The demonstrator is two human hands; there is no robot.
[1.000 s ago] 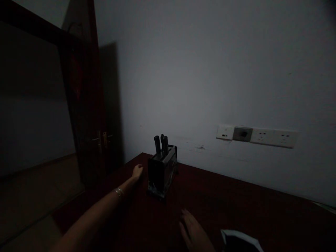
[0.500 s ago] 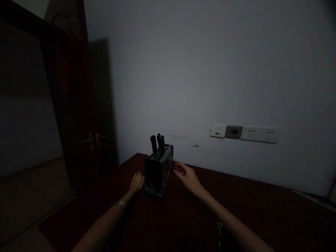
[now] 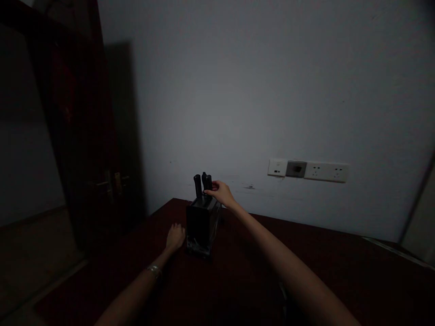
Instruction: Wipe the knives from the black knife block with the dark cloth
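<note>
On the dark red tabletop [image 3: 251, 258] stands a dark knife block [image 3: 199, 228] with shiny sides. Several black knife handles stick up from its top, among them a left-hand knife [image 3: 197, 185] standing a little apart. My right hand [image 3: 222, 194] reaches over the block's right side, thumb in front and fingers behind, closed around the base of the rightmost knife [image 3: 209, 182]. Its blade is hidden in the block. My left hand [image 3: 176, 236], with a bracelet at the wrist, rests on the table beside the block's left side. Its fingers are too dark to make out.
Behind the table is a pale wall [image 3: 220, 113] with a row of sockets [image 3: 309, 171] to the right. An open dark door [image 3: 84, 149] with a handle stands at the left. The room is dim.
My right hand has moved up and left from beside the block to the knife handles and closed there. My left hand stays beside the block. The view has shifted slightly.
</note>
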